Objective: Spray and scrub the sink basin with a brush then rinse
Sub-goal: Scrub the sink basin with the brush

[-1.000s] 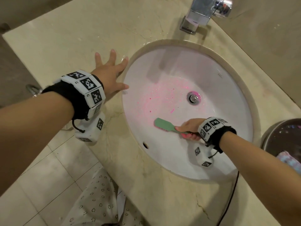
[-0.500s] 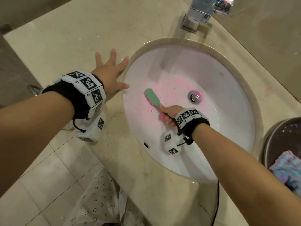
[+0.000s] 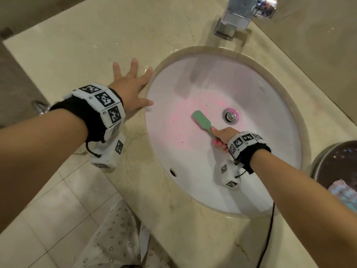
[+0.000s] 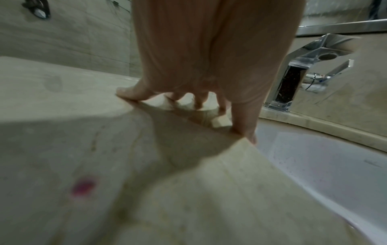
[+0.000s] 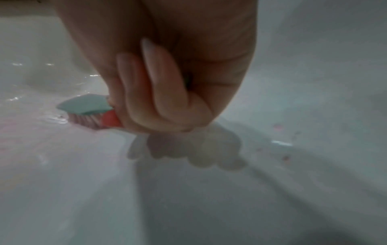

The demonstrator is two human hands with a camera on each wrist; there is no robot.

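Observation:
The white oval sink basin (image 3: 270,144) is speckled with pink foam left of the drain (image 3: 229,116). My right hand (image 3: 222,137) grips the handle of a green-backed brush (image 3: 201,119), whose head lies bristles-down on the basin floor just left of the drain. In the right wrist view my fingers (image 5: 159,92) curl round the brush (image 5: 85,105) handle, and pink bristles touch the wet porcelain. My left hand (image 3: 131,88) rests flat with spread fingers on the beige counter, thumb at the basin's left rim; the left wrist view shows its fingertips (image 4: 125,92) pressing the stone.
A chrome faucet (image 3: 243,14) stands behind the basin. A dark round bin (image 3: 336,167) with a pale cloth in it sits at the right. A black cable (image 3: 268,235) hangs over the counter's front edge. Beige marble counter (image 3: 77,45) stretches to the left.
My right hand swept the brush from the near left of the basin up toward the left wall, then back right next to the drain. The left hand stayed planted on the counter.

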